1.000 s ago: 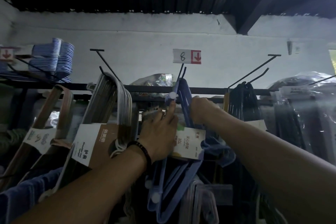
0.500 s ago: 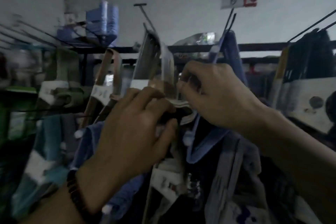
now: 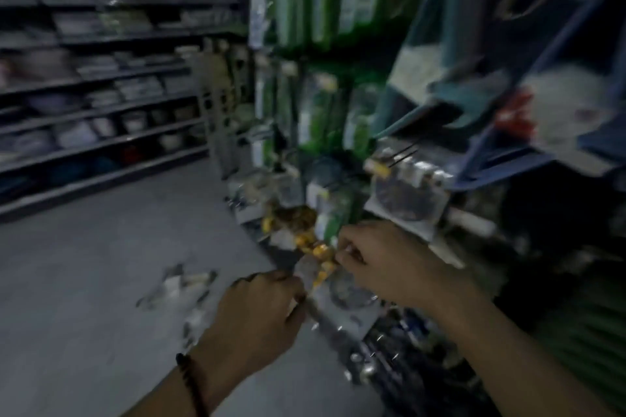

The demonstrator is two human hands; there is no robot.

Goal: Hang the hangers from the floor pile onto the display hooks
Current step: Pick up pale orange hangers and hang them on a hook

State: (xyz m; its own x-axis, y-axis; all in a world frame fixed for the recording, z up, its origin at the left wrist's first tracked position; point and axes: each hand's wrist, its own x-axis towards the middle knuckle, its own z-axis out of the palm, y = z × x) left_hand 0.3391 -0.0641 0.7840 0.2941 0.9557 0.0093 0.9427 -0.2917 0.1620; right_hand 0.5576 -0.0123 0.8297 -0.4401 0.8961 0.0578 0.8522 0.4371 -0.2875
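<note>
The pile of hangers (image 3: 176, 291) is lying blurred on the grey floor (image 3: 84, 264). Just right of the pile, the left hand (image 3: 261, 311) and, farther right, the right hand (image 3: 382, 264) are curling fingers beside a yellow packet (image 3: 318, 254). Whether either hand is holding it cannot be told.

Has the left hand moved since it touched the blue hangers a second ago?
Yes. The left hand has dropped down the display rack, from the top hooks to the low packets near the floor.
</note>
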